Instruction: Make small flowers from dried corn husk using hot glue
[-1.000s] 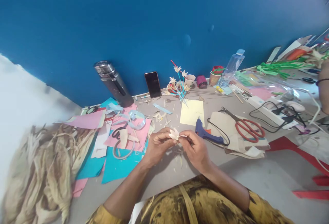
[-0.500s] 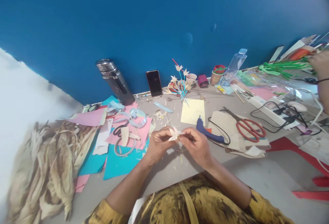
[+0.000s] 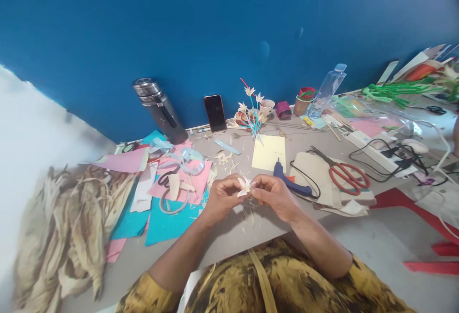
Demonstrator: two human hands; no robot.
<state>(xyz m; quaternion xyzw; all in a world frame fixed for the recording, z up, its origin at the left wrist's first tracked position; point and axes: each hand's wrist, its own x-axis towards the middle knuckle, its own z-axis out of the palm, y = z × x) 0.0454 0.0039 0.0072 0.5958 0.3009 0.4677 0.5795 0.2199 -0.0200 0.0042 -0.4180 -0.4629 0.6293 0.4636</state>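
Just above the grey table (image 3: 358, 236), held between both hands: a small pale husk flower (image 3: 245, 186).

Left hand (image 3: 221, 197) and right hand (image 3: 275, 195) pinched shut on flower from either side, fingertips almost meeting. Likely to tear or crush thin petals if squeezed harder; could slip down among husk scraps (image 3: 251, 217). Crowded left by coloured paper (image 3: 168, 217) and dried husk pile (image 3: 68, 227), right by blue glue gun (image 3: 291, 184), its cord, red scissors (image 3: 346, 176). Bare room only near table edge, toward body.
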